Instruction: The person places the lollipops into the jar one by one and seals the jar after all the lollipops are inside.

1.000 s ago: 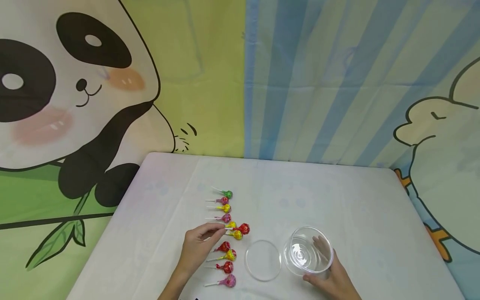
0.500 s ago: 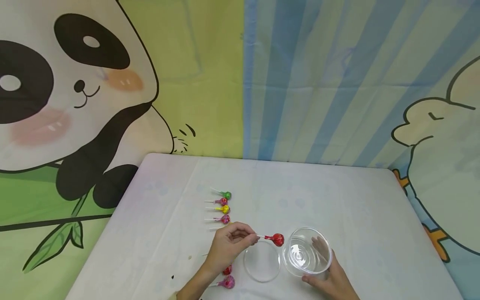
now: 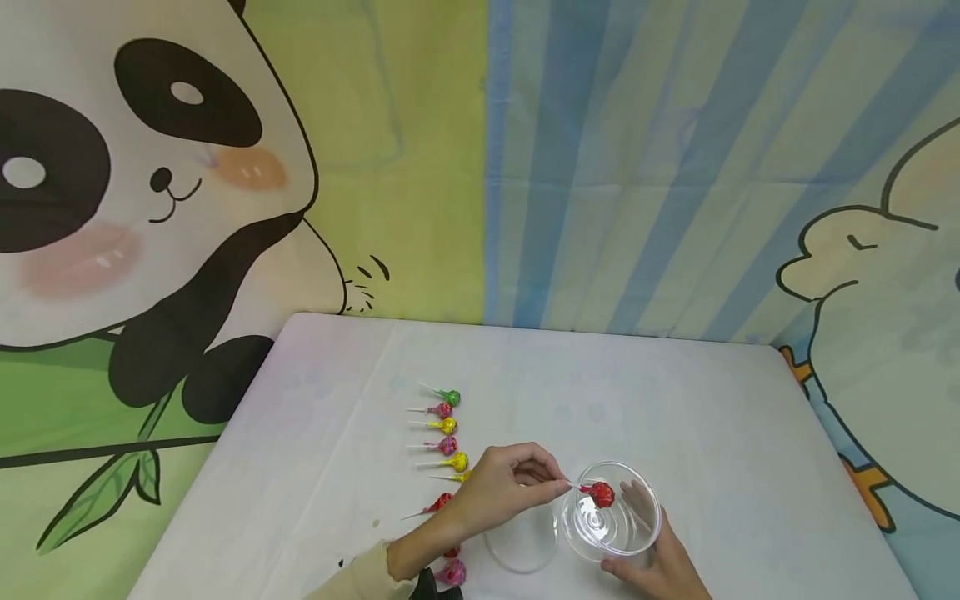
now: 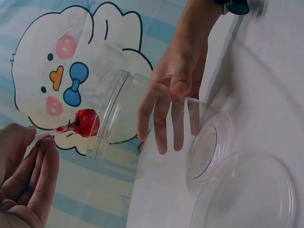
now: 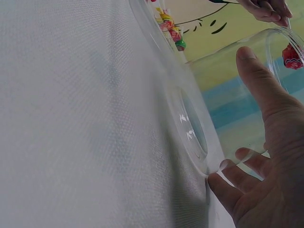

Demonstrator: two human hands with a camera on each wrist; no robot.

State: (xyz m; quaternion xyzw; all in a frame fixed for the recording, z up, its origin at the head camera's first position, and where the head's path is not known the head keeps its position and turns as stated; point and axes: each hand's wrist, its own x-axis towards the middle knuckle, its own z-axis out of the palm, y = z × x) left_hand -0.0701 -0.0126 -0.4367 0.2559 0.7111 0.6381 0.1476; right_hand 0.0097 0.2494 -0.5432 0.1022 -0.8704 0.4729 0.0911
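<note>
My left hand (image 3: 513,487) pinches a red-wrapped lollipop (image 3: 602,494) by its white stick, between thumb and fingertips. The candy end is at the mouth of a clear round jar (image 3: 592,533), and the left wrist view shows the candy (image 4: 87,123) right by the rim. My right hand (image 3: 663,554) grips the jar from the right, thumb on one side and fingers round the other. The jar stands upright on the table. Left of it lies a clear round lid (image 4: 247,194), partly hidden by my left hand in the head view.
A column of wrapped lollipops lies left of the lid, from a green lollipop (image 3: 452,397) at the far end to a pink lollipop (image 3: 452,572) near me. My left forearm covers part of it. The white tabletop (image 3: 720,417) meets a printed curtain (image 3: 585,167) behind.
My left hand has carried the red lollipop rightward from the column, across the lid, to the jar's mouth. The right hand has stayed on the jar.
</note>
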